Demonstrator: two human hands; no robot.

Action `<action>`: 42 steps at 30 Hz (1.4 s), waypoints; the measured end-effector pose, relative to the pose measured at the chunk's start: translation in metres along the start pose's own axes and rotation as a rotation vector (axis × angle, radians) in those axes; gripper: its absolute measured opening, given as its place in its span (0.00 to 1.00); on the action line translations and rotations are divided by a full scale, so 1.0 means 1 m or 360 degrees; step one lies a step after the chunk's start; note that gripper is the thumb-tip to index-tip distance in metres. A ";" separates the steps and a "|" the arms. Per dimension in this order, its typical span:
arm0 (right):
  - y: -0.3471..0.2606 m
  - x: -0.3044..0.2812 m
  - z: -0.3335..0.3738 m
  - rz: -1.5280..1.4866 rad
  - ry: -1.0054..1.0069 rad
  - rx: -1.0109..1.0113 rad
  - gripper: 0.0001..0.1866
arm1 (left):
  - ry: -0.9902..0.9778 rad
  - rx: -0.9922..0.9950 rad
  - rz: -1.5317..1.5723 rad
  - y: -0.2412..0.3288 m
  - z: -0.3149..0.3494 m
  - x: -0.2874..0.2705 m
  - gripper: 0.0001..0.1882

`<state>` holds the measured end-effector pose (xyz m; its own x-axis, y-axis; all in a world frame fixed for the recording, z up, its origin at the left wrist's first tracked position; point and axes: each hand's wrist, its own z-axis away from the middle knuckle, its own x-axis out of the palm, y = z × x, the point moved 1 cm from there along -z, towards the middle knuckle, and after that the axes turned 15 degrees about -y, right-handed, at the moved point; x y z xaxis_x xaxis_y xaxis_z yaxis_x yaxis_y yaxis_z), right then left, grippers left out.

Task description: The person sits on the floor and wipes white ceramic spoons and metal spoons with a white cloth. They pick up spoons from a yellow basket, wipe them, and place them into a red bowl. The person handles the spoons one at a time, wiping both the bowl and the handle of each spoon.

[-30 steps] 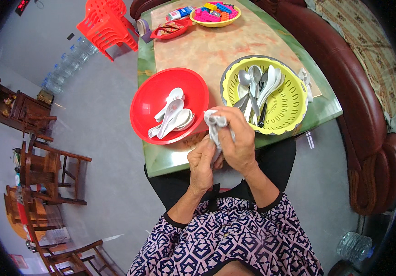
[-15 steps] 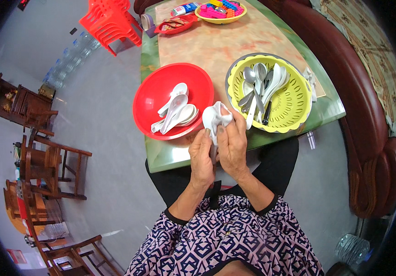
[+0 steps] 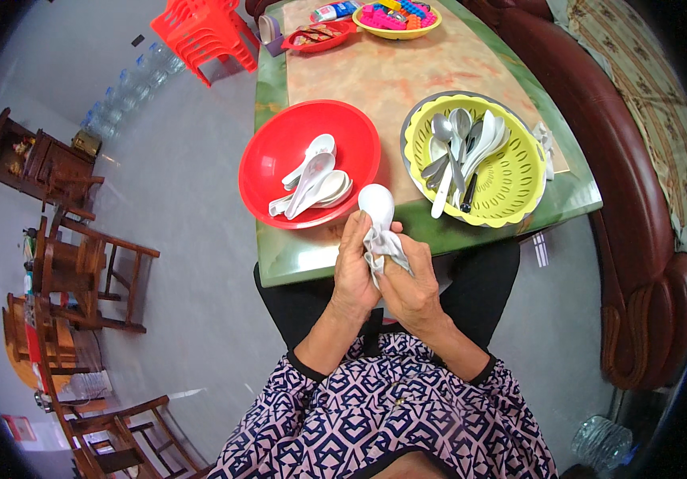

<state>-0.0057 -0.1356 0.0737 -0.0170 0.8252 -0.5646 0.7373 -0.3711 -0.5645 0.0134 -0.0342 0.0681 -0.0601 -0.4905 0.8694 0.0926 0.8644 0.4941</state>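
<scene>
Between both hands, above the table's near edge, is a white soup spoon (image 3: pixel 376 203) with its bowl pointing away from me. My left hand (image 3: pixel 355 267) grips its handle, which is mostly hidden by fingers and cloth. A white cloth (image 3: pixel 386 245) is bunched round the handle, and my right hand (image 3: pixel 414 283) pinches it there. Left of my hands, a red bowl (image 3: pixel 268 160) holds several white spoons (image 3: pixel 311 182). To the right, a yellow-green colander (image 3: pixel 519 191) in a grey basin carries metal spoons (image 3: pixel 443 132) and white soup spoons (image 3: pixel 489 144).
A green-edged table (image 3: pixel 303 267) spans the middle. At its far end are a yellow basket of toy bricks (image 3: pixel 398 33) and a red dish with packets (image 3: pixel 311 46). A dark red sofa (image 3: pixel 599 231) lines the right; wooden chairs (image 3: pixel 96 271) and stacked red stools (image 3: pixel 200 36) stand left.
The cloth has slid from the spoon's bowl down onto its handle, baring the bowl. My right hand has moved lower and nearer to me. The view has shifted slightly.
</scene>
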 end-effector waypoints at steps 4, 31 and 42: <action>0.005 -0.003 0.009 -0.0107 0.0023 -0.0005 0.15 | -0.0378 -0.0065 0.0129 -0.001 -0.001 -0.025 0.14; 0.021 0.006 -0.025 0.0048 0.0064 0.0174 0.10 | 0.0094 -0.0038 -0.0403 -0.010 -0.007 -0.001 0.19; 0.027 -0.041 -0.036 -0.0264 -0.0181 0.0481 0.13 | -0.0247 -0.0305 0.0091 -0.003 -0.002 -0.029 0.20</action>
<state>0.0397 -0.1641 0.1031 -0.2075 0.8383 -0.5041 0.4856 -0.3590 -0.7970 0.0169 -0.0230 0.0417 -0.1999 -0.4057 0.8919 0.2860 0.8465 0.4491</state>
